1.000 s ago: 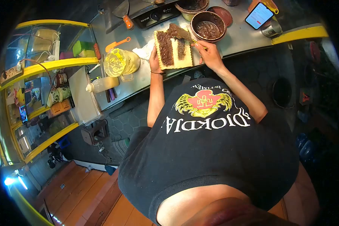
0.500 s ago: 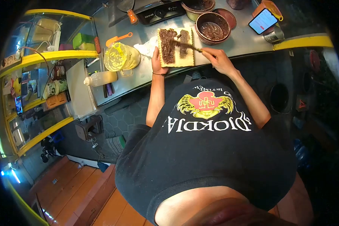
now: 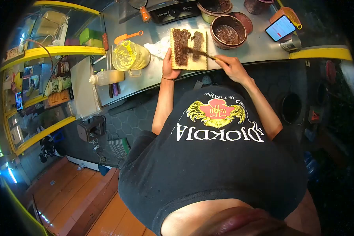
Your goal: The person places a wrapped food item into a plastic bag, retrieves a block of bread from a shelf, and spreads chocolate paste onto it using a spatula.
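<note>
My left hand (image 3: 170,67) grips the lower left edge of a pale bread slab (image 3: 192,65) with a wavy rim, held over the counter's front edge. Dark chocolate spread (image 3: 181,43) lies thickly along its left half, and a thinner strip covers part of the right. Closed round the handle of a spreading knife (image 3: 201,52), my right hand (image 3: 234,70) is at the slab's right side. The knife's smeared blade lies across the chocolate, its tip near the middle. Just right of the slab stands a brown tub (image 3: 229,33) with chocolate spread inside.
A clear jug (image 3: 130,57) of yellowish spread, a squeeze bottle (image 3: 107,78) and an orange spatula (image 3: 129,36) are on the left. Behind is a black Rinnai stove (image 3: 173,13). A phone (image 3: 280,28) leans at the right. The metal counter (image 3: 259,49) ends close to my body.
The whole view has shifted slightly. Against the slab, the knife and my right hand have moved a little toward my body. My left hand keeps its hold on the bread.
</note>
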Motion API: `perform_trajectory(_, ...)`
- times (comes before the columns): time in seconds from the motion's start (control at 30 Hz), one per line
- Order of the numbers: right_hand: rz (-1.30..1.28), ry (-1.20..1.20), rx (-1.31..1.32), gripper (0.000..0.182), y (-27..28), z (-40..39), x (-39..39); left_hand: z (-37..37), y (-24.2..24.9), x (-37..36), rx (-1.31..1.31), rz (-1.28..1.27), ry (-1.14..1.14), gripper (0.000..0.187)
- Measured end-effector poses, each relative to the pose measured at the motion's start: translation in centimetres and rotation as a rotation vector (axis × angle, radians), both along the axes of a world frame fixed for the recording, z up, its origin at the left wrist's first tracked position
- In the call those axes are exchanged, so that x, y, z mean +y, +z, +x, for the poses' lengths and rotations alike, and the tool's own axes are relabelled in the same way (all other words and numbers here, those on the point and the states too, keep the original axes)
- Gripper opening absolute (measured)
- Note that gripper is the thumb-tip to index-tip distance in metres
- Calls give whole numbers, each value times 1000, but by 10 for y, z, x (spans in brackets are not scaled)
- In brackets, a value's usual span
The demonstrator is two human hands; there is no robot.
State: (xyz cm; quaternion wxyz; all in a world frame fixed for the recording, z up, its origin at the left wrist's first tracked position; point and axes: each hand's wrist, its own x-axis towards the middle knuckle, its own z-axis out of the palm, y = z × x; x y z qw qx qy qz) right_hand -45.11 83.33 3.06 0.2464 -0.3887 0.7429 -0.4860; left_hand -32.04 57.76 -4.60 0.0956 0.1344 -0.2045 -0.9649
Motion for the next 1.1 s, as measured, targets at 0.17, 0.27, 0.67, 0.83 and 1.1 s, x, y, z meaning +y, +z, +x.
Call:
perform_trajectory(0.17,70,144,-127,31,-12,-8,-11,-5,17,5,-20,-45,-53,45)
perform_trajectory(0.27,-7,310,-123,30,-20,-4,-2,-5,22,7,-95,-77,-42,46)
perform_trajectory(0.67,-34,271,50,24,-8,18,9,-10,6,6,-195,-31,30,47)
perform_trajectory(0.83,-94,82,-35,23,-2,16,7,-9,13,10,-144,-61,36,47)
perform_trajectory(1.1,-133,128,-64,24,-11,29,11,-10,15,9,-239,-39,32,47)
